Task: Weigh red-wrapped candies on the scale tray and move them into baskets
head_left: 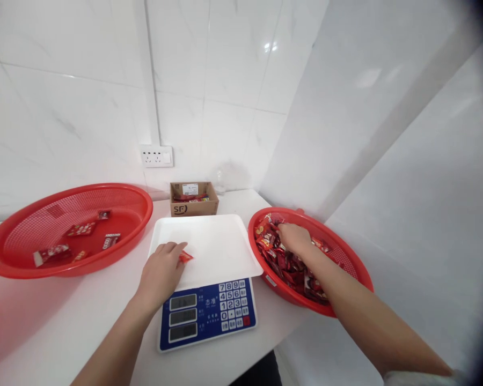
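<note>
My left hand [165, 266] rests over the left part of the white weighing tray [214, 244], its fingers closed on a small red snack packet [185, 257]. One end of that packet sticks out beside the fingertips. The tray sits on a digital scale with a blue keypad panel [209, 313]. To the right, my right hand [294, 237] reaches into a red plastic basket [356, 268]. It touches the heap of red wrapped packets [284, 265] there. Its fingers look curled, but the fingertips are hidden among the wrappers, so what they grip is unclear.
A wide red basket [139, 217] on the left holds several scattered packets [81, 229]. Behind the scale stands a small cardboard box [193, 208] with packets inside. A wall socket [156, 156] is above it. Walls border the white table [134, 284] behind and right.
</note>
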{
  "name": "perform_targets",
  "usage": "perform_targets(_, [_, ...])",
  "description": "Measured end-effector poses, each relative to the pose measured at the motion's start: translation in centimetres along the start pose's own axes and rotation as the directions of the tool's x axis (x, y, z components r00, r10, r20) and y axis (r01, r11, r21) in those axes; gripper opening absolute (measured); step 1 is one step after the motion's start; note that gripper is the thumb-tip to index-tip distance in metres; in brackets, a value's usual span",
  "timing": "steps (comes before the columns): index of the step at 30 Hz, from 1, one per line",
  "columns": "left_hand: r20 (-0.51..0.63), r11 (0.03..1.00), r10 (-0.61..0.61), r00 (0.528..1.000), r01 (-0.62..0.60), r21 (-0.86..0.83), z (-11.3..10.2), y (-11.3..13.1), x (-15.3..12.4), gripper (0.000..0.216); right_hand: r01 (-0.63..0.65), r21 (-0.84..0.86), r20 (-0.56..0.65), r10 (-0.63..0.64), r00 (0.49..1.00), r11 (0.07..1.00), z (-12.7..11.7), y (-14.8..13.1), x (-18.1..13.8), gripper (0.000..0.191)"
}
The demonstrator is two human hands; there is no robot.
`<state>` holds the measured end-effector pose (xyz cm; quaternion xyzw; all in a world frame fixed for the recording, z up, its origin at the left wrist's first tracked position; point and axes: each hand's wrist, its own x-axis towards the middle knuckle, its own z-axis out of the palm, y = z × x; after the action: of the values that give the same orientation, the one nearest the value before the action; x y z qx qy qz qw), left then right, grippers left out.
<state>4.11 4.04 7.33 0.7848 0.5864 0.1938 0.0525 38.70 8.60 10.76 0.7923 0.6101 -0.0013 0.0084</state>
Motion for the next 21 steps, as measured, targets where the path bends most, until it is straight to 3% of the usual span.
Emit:
perform_targets(3, [0.003, 0.996, 0.06, 0.998, -0.059, -0.073, 0.0, 0.0, -0.2, 0.051, -0.022, 0.083, -0.076, 0.028, 0.997, 0.996, -1.3, 0.2, -0.6, 0.024])
perform_targets(6, [-0.032, 0.952, 0.075, 0.997, -0.081, -0.294, -0.8, 0.8, -0.7, 0.043, 0.041, 0.234, -0.165, -0.002, 0.986, 0.971, -3.0, -0.2, -2.8, 0.027])
perform_targets(8, [-0.014, 0.872, 0.029, 0.999, -0.032, -0.488, -1.7, 1.9, -1.2, 0.038, 0.131, 0.364, -0.186, -0.066, 0.98, 0.922, -3.6, -1.0, -5.3, 0.033])
perform_targets(10, [0.085, 0.734, 0.012, 0.996, 0.049, -0.677, -2.6, 3.1, -1.8, 0.042, 0.212, 0.488, -0.185, -0.137, 0.973, 0.847, -3.6, -2.3, -8.2, 0.038])
perform_targets(11, [0.14, 0.652, 0.039, 0.989, 0.081, -0.753, -3.0, 3.7, -2.1, 0.043, 0.25, 0.571, -0.178, -0.179, 0.968, 0.782, -3.4, -3.0, -9.6, 0.039])
perform_targets(13, [0.199, 0.497, 0.149, 0.969, 0.1, -0.862, -3.4, 4.8, -2.6, 0.042, 0.264, 0.884, -0.157, -0.286, 0.945, 0.387, -2.9, -4.6, -12.0, 0.033])
perform_targets(15, [0.213, 0.383, 0.246, 0.946, 0.107, -0.918, -3.6, 5.6, -3.1, 0.035, 0.179, 0.975, -0.117, -0.376, 0.919, 0.133, -2.5, -6.2, -13.7, 0.03])
perform_targets(17, [0.234, 0.301, 0.26, 0.937, 0.152, -0.941, -3.7, 6.1, -3.4, 0.032, 0.118, 0.993, -0.103, -0.414, 0.905, 0.011, -2.5, -7.5, -14.6, 0.028])
perform_targets(21, [0.243, 0.185, 0.207, 0.948, 0.206, -0.961, -4.2, 6.6, -4.2, 0.031, 0.17, 0.981, -0.194, -0.409, 0.891, -0.096, -2.8, -9.3, -15.5, 0.032])
